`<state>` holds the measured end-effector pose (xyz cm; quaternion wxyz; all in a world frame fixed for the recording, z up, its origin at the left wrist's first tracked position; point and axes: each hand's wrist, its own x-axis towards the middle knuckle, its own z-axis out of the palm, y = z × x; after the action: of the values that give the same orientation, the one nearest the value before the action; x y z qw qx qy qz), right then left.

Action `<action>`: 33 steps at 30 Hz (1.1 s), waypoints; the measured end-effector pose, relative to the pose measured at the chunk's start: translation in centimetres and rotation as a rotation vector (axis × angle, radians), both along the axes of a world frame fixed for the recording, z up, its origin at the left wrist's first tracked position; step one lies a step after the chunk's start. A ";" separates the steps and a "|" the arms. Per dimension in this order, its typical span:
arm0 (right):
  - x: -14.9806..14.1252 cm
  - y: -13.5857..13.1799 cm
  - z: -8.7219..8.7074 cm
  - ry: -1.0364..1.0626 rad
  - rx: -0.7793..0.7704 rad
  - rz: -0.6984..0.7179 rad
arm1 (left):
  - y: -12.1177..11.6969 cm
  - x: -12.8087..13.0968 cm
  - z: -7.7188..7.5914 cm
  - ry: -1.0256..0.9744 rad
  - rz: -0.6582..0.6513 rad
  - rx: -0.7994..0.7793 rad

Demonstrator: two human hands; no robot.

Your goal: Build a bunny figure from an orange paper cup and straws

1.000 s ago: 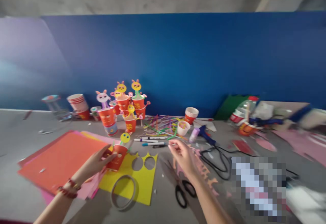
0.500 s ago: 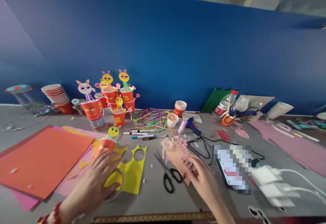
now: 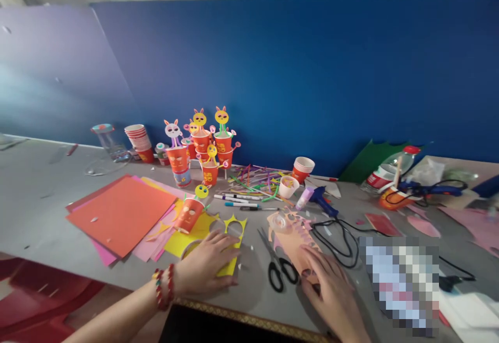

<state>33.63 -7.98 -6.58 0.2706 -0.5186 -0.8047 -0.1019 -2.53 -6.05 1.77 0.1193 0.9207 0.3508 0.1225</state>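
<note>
Pale glare lights the blue wall [image 3: 249,83] at left; the right edge blurs.

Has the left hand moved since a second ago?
Yes: judged against the scissors, the left hand has moved right, closer to them, off the nearest red cup and over the yellow sheet.

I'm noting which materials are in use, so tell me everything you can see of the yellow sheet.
The yellow sheet looks like paper or thin card. It lies roughly flat on the table, with two round cut-outs by its far edge, which has jagged points. A red cup stands at its left side, and a ring lies on it, partly hidden by the left hand. That hand covers much of the near part; whether it presses down cannot be told.
</note>
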 end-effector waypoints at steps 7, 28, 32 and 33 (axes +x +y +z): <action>0.1 0.0 0.1 -0.019 -0.019 0.006 | 4.6 6.6 -0.2 0.052 -0.233 0.049; 0.0 -0.3 1.3 0.239 -0.129 -0.066 | 13.8 12.9 -2.3 0.072 -0.275 0.109; -0.2 -0.3 1.6 0.260 -0.114 -0.108 | 14.6 12.7 -2.4 0.067 -0.268 0.100; -0.3 -0.3 1.6 0.229 -0.110 -0.107 | 14.8 12.6 -2.4 0.063 -0.260 0.101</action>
<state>33.33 -8.29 -4.95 0.3260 -0.5829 -0.7442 -0.0117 10.08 8.78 -0.66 0.0767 0.9666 0.2257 0.0946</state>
